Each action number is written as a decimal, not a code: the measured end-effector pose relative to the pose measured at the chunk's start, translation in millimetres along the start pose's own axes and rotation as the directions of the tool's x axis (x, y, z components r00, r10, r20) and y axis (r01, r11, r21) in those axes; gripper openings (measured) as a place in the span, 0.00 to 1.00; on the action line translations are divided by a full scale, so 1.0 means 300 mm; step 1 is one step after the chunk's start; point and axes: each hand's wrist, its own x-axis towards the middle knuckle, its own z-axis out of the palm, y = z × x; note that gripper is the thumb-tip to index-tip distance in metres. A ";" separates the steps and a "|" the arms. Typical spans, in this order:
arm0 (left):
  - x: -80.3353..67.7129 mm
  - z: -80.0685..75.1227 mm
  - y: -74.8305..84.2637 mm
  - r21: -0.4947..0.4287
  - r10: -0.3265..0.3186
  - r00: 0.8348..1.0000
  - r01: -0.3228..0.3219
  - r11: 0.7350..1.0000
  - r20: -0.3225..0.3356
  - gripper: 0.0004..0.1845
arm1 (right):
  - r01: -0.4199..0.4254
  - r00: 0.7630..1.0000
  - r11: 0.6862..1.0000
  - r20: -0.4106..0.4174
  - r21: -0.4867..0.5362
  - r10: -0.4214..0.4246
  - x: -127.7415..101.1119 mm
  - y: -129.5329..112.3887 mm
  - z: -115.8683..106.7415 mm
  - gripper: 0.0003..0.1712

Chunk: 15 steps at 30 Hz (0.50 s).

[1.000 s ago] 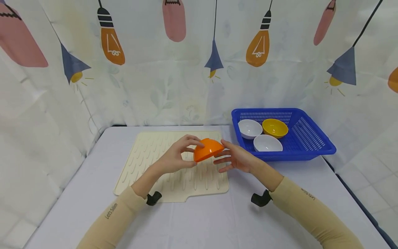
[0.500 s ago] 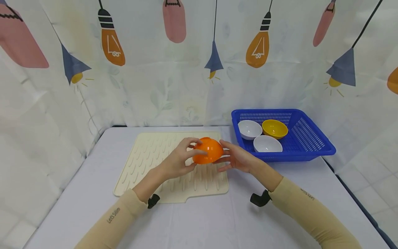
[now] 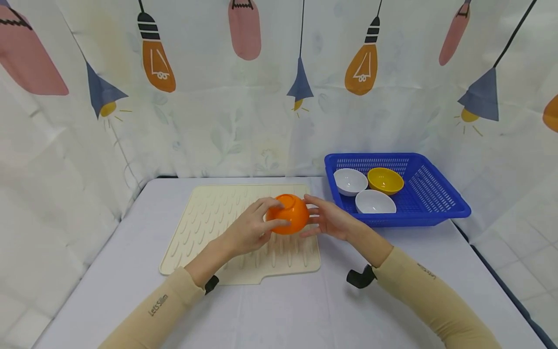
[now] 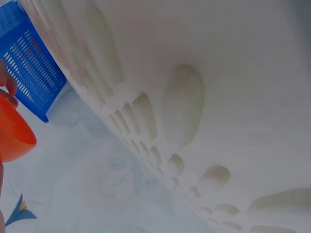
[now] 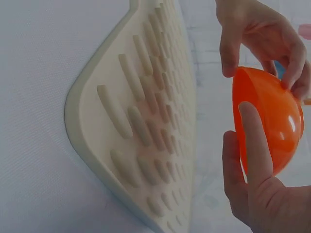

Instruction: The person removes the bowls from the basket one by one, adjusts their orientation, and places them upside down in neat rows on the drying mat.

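An orange bowl is held over the ribbed cream drying mat, its base tilted up toward the head camera. My left hand grips it from the left, with fingers spread over the outer wall and thumb at the rim. From the right, my right hand meets the bowl with nearly straight fingers. In the right wrist view, one right-hand finger overlaps the bowl's side, and another lies right at its rim. The left wrist view catches only part of the bowl at its left edge.
A blue plastic basket stands at the back right, holding two white bowls and a yellow bowl. White cloth covers the table. A printed curtain hangs behind.
The orange bowl has turned in my left hand, so its base now faces up toward the head camera. It has shifted slightly left, and my right hand has followed it.
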 end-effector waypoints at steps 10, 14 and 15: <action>-0.008 0.008 -0.001 0.041 0.023 0.999 -0.024 0.999 0.032 0.26 | 0.004 1.000 1.000 -0.014 0.003 -0.004 0.001 -0.009 0.009 0.40; -0.010 0.010 -0.003 0.053 0.030 0.999 -0.032 0.998 0.036 0.26 | 0.003 1.000 1.000 -0.020 -0.001 -0.003 0.004 -0.007 0.009 0.39; -0.010 0.011 -0.004 0.055 0.035 0.999 -0.037 0.998 0.035 0.26 | 0.001 1.000 1.000 -0.022 -0.005 -0.002 0.005 -0.006 0.009 0.38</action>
